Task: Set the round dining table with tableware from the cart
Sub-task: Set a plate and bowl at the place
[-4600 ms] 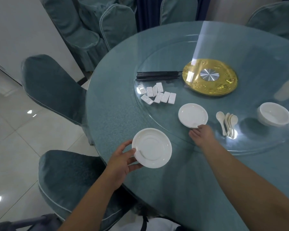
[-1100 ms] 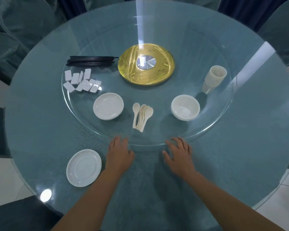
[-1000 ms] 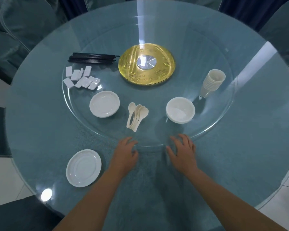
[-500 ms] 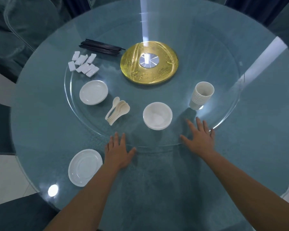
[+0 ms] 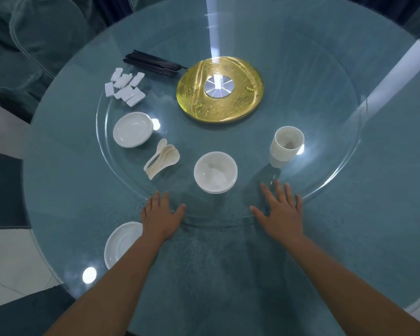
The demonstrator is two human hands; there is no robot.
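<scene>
Both my hands lie flat, fingers spread, on the near rim of the glass turntable (image 5: 344, 166). My left hand (image 5: 161, 215) is beside a single white plate (image 5: 120, 243) on the round table (image 5: 58, 180). My right hand (image 5: 280, 210) rests below a stack of white cups (image 5: 286, 146). On the turntable sit stacked white bowls (image 5: 215, 172), several white spoons (image 5: 161, 157), a stack of small plates (image 5: 132, 129), white chopstick rests (image 5: 125, 89) and black chopsticks (image 5: 153, 63).
A gold disc (image 5: 220, 89) marks the turntable's centre. Teal-covered chairs (image 5: 34, 32) stand at the far left and behind the table. Pale floor tiles (image 5: 7, 275) show at the lower left, with another chair seat at the bottom left corner.
The turntable has turned clockwise under my hands: bowls, spoons and small plates slid left, and the cups came nearer. My right hand swept right along the rim, and my left stayed near the single plate.
</scene>
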